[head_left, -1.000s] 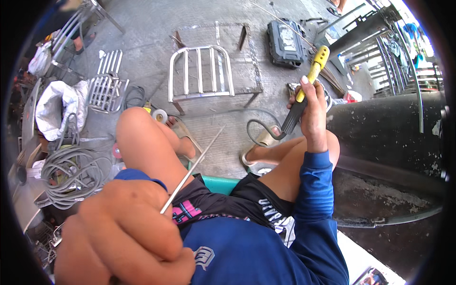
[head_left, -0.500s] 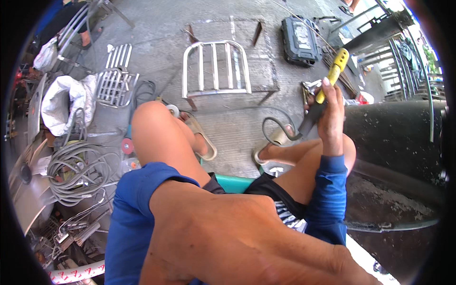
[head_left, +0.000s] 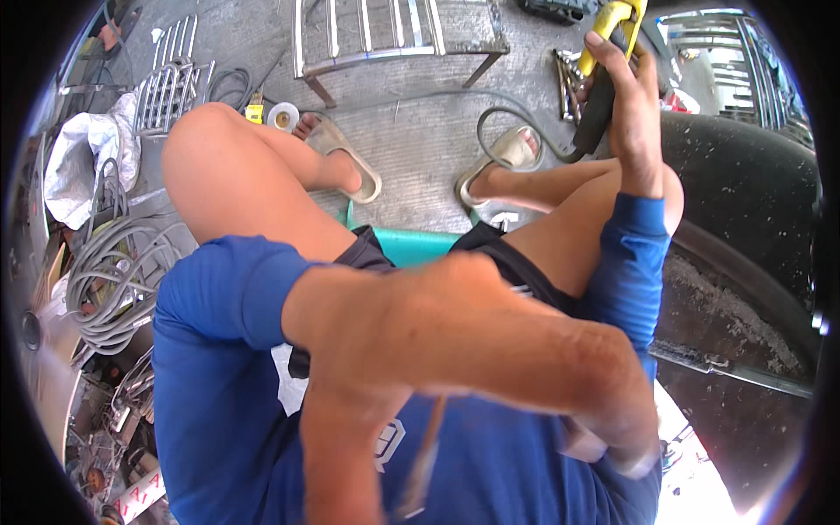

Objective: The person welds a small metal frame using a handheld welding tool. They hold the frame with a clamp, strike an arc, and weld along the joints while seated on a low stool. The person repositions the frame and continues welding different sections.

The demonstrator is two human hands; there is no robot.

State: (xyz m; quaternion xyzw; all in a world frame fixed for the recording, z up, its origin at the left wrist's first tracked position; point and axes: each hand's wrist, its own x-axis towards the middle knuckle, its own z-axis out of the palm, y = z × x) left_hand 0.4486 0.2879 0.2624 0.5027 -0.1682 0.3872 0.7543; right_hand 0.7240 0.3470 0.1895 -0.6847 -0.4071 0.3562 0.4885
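My right hand (head_left: 637, 122), raised at the upper right, is wrapped round a yellow-and-black welding electrode holder (head_left: 610, 24). A grey cable (head_left: 553, 144) loops from its black handle toward my foot. Very close to the view, my left hand (head_left: 464, 328) stretches across my blue shirt, somewhat blurred. Its thumb and fingers stand apart, and no held object shows. A thin tapered strip (head_left: 424, 464) appears below that hand; I cannot tell what it is. Past my feet, a silver barred metal frame (head_left: 376, 56) rests on a low dark metal stand (head_left: 320, 93).
I sit on a green stool (head_left: 418, 248). To the left are a white sack (head_left: 83, 166), coiled grey cable (head_left: 105, 293) and a small barred metal piece (head_left: 171, 96). A large black curved metal body (head_left: 744, 192) stands close on the right. A dark case (head_left: 556, 7) is far off.
The view has tilted down toward my body. My left hand's fingers and thumb have come into view. My right hand still grips the electrode holder, now with its yellow parts spread apart.
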